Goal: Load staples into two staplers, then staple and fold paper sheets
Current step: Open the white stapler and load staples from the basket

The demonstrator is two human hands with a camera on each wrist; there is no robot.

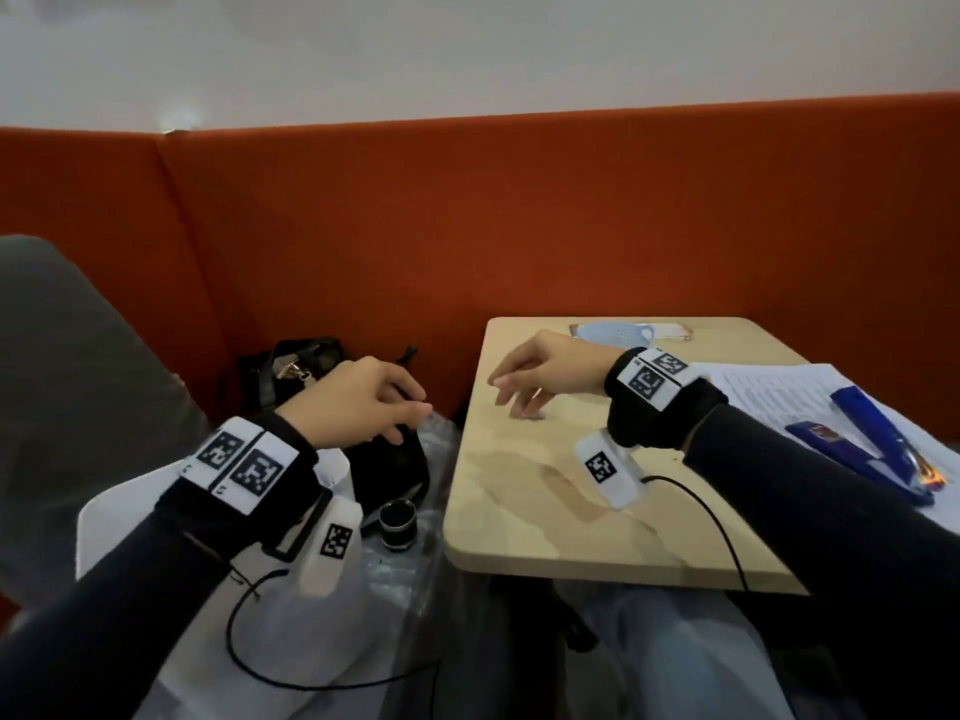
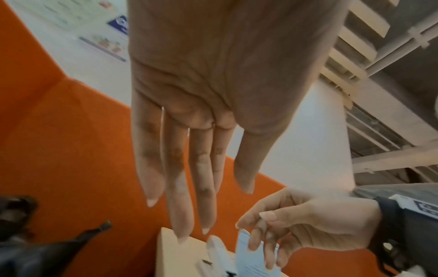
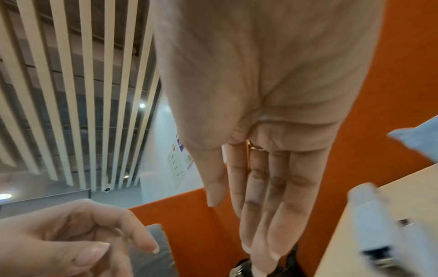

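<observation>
Both hands hung loose-fingered and empty, the left hand (image 1: pixel 358 402) off the table's (image 1: pixel 571 511) left edge above a black bag (image 1: pixel 384 470), the right hand (image 1: pixel 540 371) over the tabletop, well apart from the blue stapler (image 1: pixel 872 449) lying open on the papers (image 1: pixel 769 397) at right.

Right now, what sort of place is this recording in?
Probably a booth seat in a public lounge or canteen: an orange upholstered bench back, a small wooden table, a slatted ceiling, and posters on the wall.
</observation>
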